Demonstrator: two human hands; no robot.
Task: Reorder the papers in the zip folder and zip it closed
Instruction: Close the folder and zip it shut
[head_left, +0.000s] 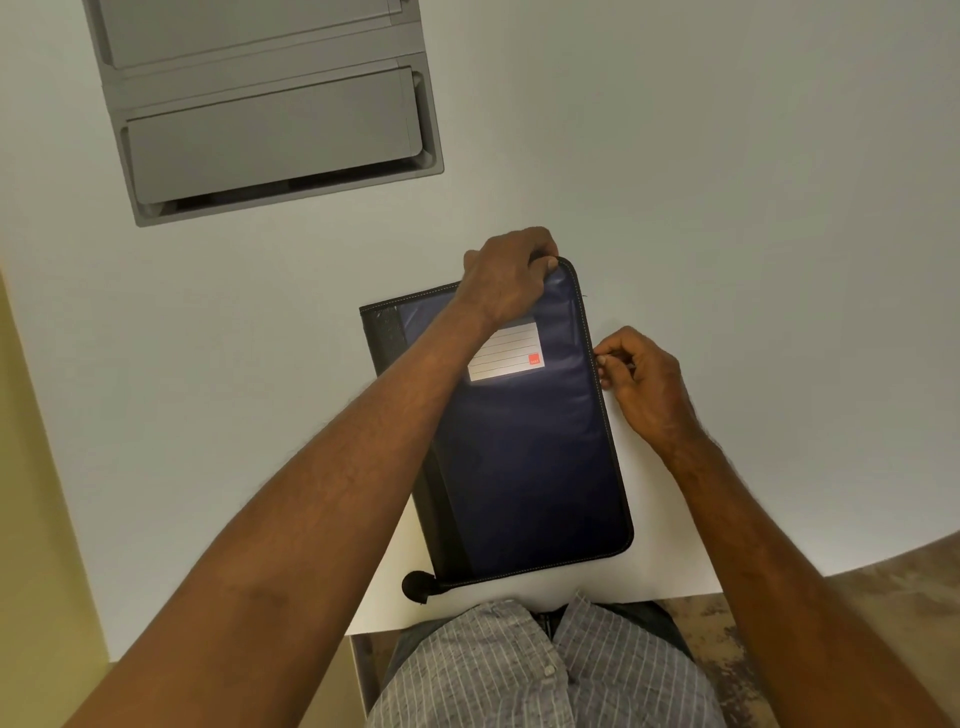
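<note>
Both hands work at the folder's edges. Left hand (511, 273) curls its fingers over the top right corner of the zip folder (524, 441), gripping the rim at about 12 o'clock of the cover. Right hand (641, 382) sits at the folder's 3 o'clock edge, thumb and forefinger pinched together on something small at the zipper line; the zipper pull itself is too small to make out.

Lying flat and shut on the white table (727, 208), the folder is just in front of the person's body, tilted a little counter-clockwise. Its cover is dark blue with a black spine strip along the 9 o'clock side. A black tab or loop (418, 586) sticks out at its 7 o'clock corner.

A grey drawer unit (270, 114) stands on the table at 11 o'clock, well apart from the folder, its top cut off by the frame. At 6 o'clock a striped grey shirt (519, 670) fills the bottom.

On the cover is a white label (506, 353) with ruled lines and a small red square at its lower right; any print there is unreadable. The left forearm crosses the folder's upper left part and hides the label's corner. No papers are visible.
</note>
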